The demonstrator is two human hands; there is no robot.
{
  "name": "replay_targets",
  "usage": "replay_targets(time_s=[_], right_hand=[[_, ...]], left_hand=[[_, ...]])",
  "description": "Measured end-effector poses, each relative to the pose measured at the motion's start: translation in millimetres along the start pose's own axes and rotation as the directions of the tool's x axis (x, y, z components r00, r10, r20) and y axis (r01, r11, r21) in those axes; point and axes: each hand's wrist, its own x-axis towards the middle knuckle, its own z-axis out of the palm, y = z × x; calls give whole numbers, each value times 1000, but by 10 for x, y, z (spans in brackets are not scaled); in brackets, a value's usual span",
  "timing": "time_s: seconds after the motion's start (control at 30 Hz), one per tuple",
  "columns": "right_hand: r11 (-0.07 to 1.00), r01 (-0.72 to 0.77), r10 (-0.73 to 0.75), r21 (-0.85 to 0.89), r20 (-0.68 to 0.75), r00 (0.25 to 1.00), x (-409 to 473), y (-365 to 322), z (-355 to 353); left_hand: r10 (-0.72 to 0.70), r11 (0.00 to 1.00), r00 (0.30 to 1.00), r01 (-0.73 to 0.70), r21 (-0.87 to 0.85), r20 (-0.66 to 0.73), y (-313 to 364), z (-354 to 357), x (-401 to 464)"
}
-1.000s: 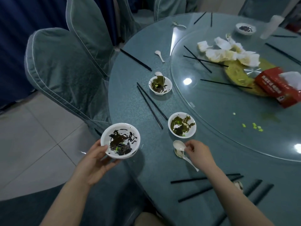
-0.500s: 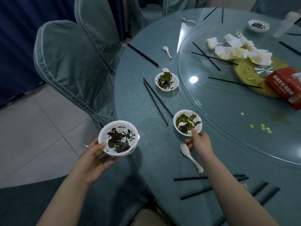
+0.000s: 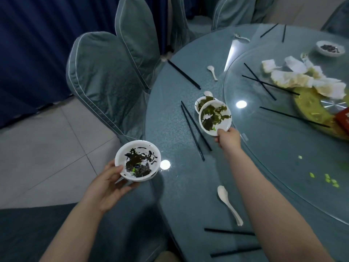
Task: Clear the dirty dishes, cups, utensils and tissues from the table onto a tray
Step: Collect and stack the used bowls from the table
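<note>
Currently the right hand [image 3: 228, 138] pinches the near rim of a soiled bowl [image 3: 215, 118], raised just above another bowl [image 3: 200, 103] beyond it. Keep it level; lower squarely to nest. Left hand [image 3: 107, 183] grips a third bowl [image 3: 137, 160] off the counter [image 3: 181, 186].

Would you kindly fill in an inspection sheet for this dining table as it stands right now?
Surface: round teal table with a glass turntable; green food scraps on the glass.
Job's things: left-hand bowl and right-hand bowl, both dirty; third bowl behind it; small dish; spoons, one near; black chopsticks scattered; crumpled tissues.
Clutter: red tissue box, partly cut off.
Grippers: left hand holds its bowl off the table edge; right hand pinches its bowl's rim.
Cables: nothing seen.
Surroundings: covered chairs, tiled floor, blue curtain; no tray seen.
</note>
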Motion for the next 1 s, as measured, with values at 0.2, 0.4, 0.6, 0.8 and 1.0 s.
replay_targets(time_s=[0.2,0.4,0.6,0.8,1.0], right_hand=[[998,-67,67,-9,-17,998,602,-288,275],[987,-161,160,-16,-50,986,868,-193,368],[979,-205,205,-8,-2,979,831,-214,423],[995,-77,89,-56,250,964,162,-244,625],[999,22,0,-39,473,881,-798,-511,889]], left_hand=[[22,999,998,-24,-33,-62,131,133,81],[40,997,995,-45,-60,-93,169,97,141],[37,994,993,-48,-98,-116,142,78,197],[75,990,993,-86,-115,-95,147,2,126],[146,981,986,-155,-121,-78,225,-208,-87]])
